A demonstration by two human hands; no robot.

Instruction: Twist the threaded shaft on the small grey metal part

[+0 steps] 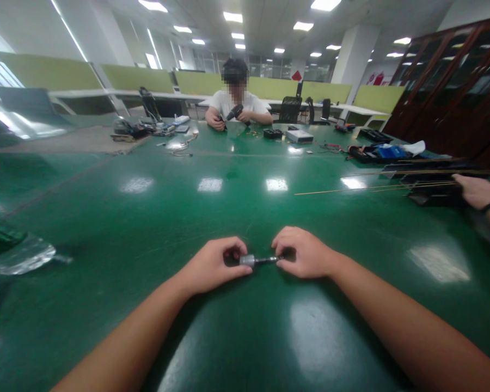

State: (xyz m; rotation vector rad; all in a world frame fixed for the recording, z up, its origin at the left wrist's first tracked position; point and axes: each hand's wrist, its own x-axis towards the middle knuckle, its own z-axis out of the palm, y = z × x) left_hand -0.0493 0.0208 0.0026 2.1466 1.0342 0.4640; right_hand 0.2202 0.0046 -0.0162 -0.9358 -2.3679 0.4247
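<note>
Both my hands rest on the green table [155, 218] near its front edge. My left hand [214, 264] is closed around the silver end of a small metal part [258, 260]. My right hand [304, 253] pinches the dark thin shaft at the part's other end. The part lies level between the two hands, just above the tabletop. Most of it is hidden inside my fingers.
A clear plastic bag [18, 256] lies at the left edge. Another person's hand [479, 191] rests at the right by thin brass rods [375, 188] and a dark tray [436, 193]. Across the table a seated person [237, 106] holds a tool, with boxes [299, 136] and cables nearby.
</note>
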